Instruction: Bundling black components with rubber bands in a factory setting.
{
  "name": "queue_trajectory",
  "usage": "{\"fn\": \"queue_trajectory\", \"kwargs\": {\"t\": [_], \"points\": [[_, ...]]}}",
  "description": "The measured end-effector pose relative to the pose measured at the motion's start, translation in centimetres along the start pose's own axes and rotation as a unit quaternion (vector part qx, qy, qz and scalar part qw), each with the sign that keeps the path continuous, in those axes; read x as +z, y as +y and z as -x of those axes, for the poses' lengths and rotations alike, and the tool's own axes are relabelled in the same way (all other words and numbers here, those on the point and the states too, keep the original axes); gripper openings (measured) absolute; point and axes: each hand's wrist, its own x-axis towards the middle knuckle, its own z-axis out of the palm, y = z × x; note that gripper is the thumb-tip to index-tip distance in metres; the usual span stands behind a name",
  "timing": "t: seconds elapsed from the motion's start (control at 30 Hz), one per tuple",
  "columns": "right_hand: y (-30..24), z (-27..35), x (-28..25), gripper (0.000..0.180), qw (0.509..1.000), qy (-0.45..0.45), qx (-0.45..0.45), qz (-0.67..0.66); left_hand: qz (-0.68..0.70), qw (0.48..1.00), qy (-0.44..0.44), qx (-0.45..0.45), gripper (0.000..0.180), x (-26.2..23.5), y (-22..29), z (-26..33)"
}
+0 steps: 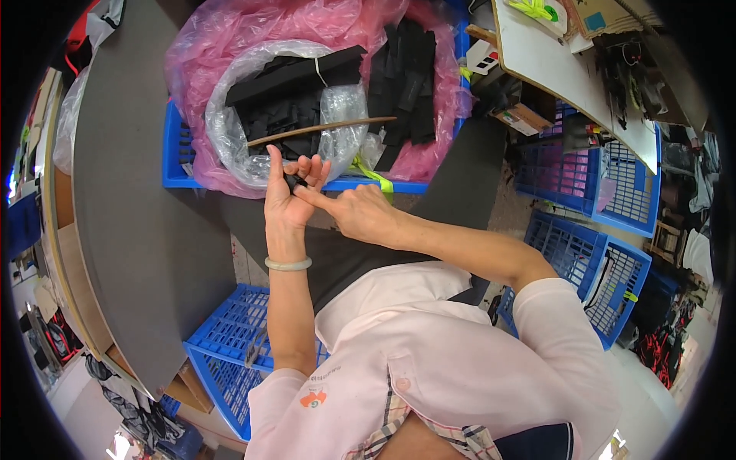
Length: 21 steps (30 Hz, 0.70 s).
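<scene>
My left hand (288,195) is turned palm up in front of the bin, fingers curled and thumb raised. A small black piece (292,182) rests between its palm and fingers; its kind is too small to make out. From the right my right hand (360,211) reaches across, index fingertip against that piece, the other fingers folded and its thumb hidden. Just beyond both hands, a thin brown curved strip (330,130) lies across a clear plastic bag (222,115) of black pieces (280,111). More black strips (402,84) lie at the bag's right.
A blue bin (175,146) lined with pink plastic (199,57) holds the bags. A grey table (138,207) runs along the left. Blue crates (230,330) stand at lower left, with more blue crates (563,245) at right. A white-topped table (575,84) juts in at upper right.
</scene>
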Motion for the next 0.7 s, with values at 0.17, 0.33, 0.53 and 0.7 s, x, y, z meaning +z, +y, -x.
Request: {"fn": "queue_trajectory", "kwargs": {"t": [0.17,0.33,0.53,0.7], "points": [[1.4,-3.1,2.6,0.032,0.988,0.147,-0.037,0.037,-0.109,0.991,-0.033,0.072,0.039,-1.2,-1.8,-1.6],[0.8,-5.2,2.4,0.029,0.994,0.089,-0.065,0.017,-0.078,0.995,-0.037,0.041,0.037,-0.2,1.4,-1.2],[0.2,-4.2,2.6,0.034,0.999,0.05,-0.019,0.001,-0.105,0.992,-0.065,0.023,0.039,-2.0,0.6,-1.9],[2.9,-7.0,3.6,0.032,0.999,0.019,-0.017,-0.042,-0.067,0.992,-0.109,0.007,0.037,-2.0,1.4,-3.6]]}}
